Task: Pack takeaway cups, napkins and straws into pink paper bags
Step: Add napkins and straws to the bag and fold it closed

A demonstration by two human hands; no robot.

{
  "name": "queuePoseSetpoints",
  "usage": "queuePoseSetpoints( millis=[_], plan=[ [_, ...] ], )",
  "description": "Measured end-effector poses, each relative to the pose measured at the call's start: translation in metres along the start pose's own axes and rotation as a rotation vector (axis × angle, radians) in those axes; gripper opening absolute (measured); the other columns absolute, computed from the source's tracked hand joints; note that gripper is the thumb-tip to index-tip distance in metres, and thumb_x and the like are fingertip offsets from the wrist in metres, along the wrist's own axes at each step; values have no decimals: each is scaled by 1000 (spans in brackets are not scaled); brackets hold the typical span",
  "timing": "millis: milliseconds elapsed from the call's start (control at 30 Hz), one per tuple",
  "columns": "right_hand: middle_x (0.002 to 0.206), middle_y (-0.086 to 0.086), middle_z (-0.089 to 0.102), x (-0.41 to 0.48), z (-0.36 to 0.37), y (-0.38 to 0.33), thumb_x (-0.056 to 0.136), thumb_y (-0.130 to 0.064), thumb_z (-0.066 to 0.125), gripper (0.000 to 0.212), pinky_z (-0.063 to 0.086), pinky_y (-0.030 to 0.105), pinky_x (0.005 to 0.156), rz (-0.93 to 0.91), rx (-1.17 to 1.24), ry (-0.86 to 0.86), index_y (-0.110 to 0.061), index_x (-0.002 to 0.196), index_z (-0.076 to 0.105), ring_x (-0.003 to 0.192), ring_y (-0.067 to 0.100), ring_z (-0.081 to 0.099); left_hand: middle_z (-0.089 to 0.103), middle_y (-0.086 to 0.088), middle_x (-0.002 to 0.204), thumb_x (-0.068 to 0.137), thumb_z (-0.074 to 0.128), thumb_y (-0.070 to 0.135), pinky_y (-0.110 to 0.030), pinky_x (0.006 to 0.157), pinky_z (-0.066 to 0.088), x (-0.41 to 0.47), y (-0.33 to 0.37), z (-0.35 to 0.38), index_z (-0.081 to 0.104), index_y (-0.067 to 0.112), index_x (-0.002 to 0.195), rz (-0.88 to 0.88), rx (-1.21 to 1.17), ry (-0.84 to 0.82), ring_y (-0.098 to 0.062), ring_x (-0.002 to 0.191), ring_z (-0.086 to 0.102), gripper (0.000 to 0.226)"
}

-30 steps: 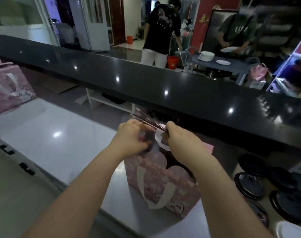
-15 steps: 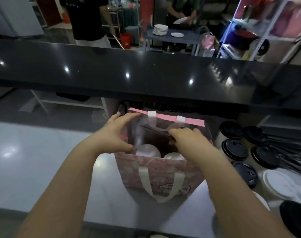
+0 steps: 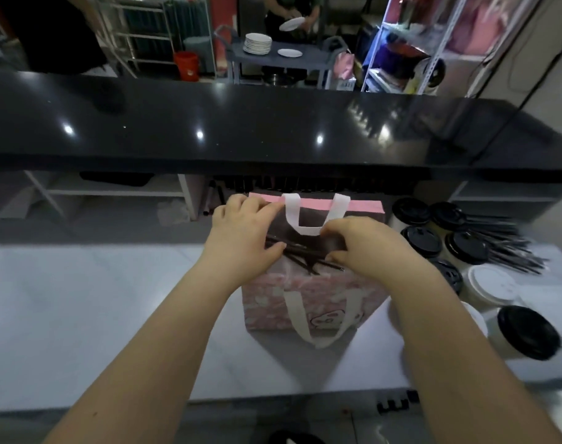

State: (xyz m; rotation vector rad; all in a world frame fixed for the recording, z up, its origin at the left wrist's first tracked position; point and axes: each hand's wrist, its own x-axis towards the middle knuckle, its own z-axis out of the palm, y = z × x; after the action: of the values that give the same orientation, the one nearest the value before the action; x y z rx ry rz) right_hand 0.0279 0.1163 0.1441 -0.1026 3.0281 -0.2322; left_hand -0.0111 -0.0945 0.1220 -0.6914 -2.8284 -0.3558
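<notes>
White counter [image 3: 81, 299]: your left hand [image 3: 241, 238] grips the pink bag [image 3: 305, 302] rim at 9 o'clock; right hand [image 3: 363, 248], fingers curled over straws [image 3: 297, 253] inside, grip unclear; cups [image 3: 424, 241] at 3 o'clock.

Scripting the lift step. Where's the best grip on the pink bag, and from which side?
By its white handles, from above, is my pick. Both hang down: the far handle inside the back wall, the near handle over the front of the pink bag, so hook under each loop and raise it. Straws lie across the mouth and cups crowd the right side.
</notes>
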Motion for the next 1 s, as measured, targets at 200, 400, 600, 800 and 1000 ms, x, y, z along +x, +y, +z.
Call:
queuePoseSetpoints(
  millis=[200, 400, 600, 800, 1000],
  plan=[
    [115, -2, 64, -42, 2, -4, 85, -28, 66, 31, 44, 42, 90, 56, -29, 235, -24, 115, 62, 109, 25, 52, 49, 3, 128, 87, 55, 49, -44, 101, 31, -2, 27, 0, 46, 32, 139, 130, -21, -4, -24, 125, 37, 55],
    [107, 0, 66, -87, 6, 8, 86, -20, 62, 23, 40, 43, 91, 168, -44, 377, -19, 108, 66, 105, 27, 52, 52, 3, 127, 87, 54, 45, -42, 100, 29, 0, 77, 6, 50, 31, 134, 332, -92, -62, -24, 122, 38, 49],
    [107, 1, 66, -149, -10, 49, 85, -16, 63, 26, 42, 42, 88, 341, -26, 467, -18, 111, 66, 106, 26, 52, 54, -1, 121, 89, 52, 38, -42, 95, 37, 7, 151, 9, 53, 29, 134, 447, -174, -68, -26, 117, 43, 45],
    [98, 1, 66, -217, 7, 100, 86, -15, 62, 20, 44, 40, 78, 498, 57, 531, -18, 104, 67, 98, 26, 53, 53, 3, 119, 85, 56, 38, -37, 87, 38, -8, 239, 40, 56, 32, 127, 594, -189, -156, -24, 113, 43, 42],
    [106, -4, 68, -289, 44, 178, 86, -15, 66, 23, 47, 40, 86, 586, 169, 576, -19, 108, 69, 104, 20, 54, 52, -3, 122, 86, 58, 30, -39, 87, 45, -32, 338, 102, 55, 26, 132, 594, -262, -306, -27, 116, 44, 47]
  ],
)
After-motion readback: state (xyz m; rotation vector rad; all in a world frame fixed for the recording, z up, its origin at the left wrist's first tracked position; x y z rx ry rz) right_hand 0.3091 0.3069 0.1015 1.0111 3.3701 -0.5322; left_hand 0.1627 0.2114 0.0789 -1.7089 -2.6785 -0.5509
